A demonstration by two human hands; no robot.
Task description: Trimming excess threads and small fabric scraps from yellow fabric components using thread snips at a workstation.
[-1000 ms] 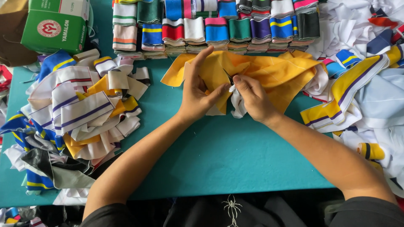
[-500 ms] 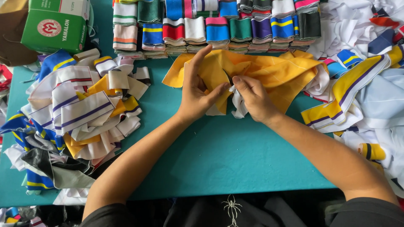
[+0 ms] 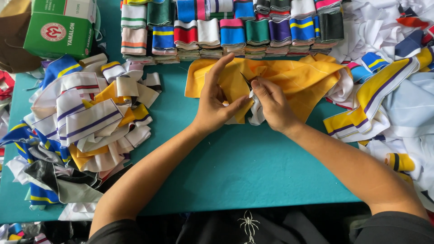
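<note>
Head view: left hand [image 3: 216, 105], right hand [image 3: 271, 105] pinching yellow fabric [image 3: 294, 77]; small tool indistinct.

Garment workshop, sorting/trimming bench: a teal worktable [image 3: 235, 171] crowded w/ textile stock. Folded striped knit collars [image 3: 230, 27] stacked in neat rows along the far edge; loose collar strips [image 3: 81, 126] heaped at left; cut white, blue & yellow fabric pieces [image 3: 389, 90] piled at right. A green cardboard supply box [image 3: 58, 27] sits in the far-left corner. Bulk piecework, not a home setup.
</note>
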